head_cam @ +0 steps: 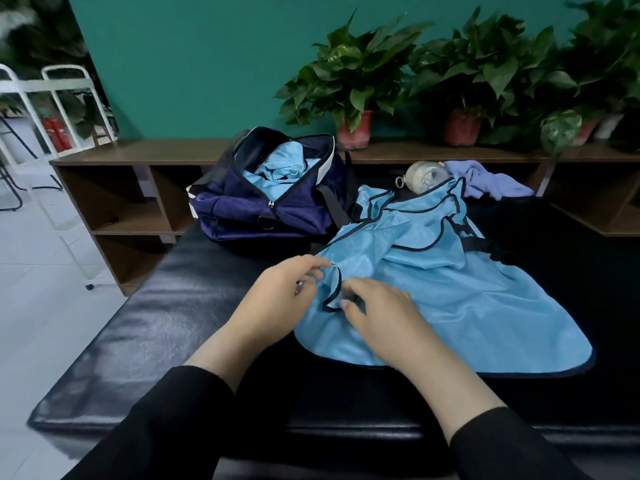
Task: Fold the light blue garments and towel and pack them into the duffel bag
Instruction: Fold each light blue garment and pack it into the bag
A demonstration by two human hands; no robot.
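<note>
A light blue mesh garment (460, 292) with dark trim lies spread on the black padded bench (145, 334). My left hand (280, 296) pinches its near-left edge, where the trim curls up. My right hand (381, 320) rests on the cloth just right of that, its fingertips at the same fold. The navy duffel bag (263, 209) stands unzipped at the bench's far end with another light blue garment (280, 168) bunched inside. A pale lilac towel (488, 181) lies crumpled behind the spread garment.
A clear plastic bottle (426, 176) lies on its side by the towel. A brown low shelf (138, 188) runs behind the bench, with potted plants (353, 88) on top. White metal frames (41, 109) stand on the tiled floor at left.
</note>
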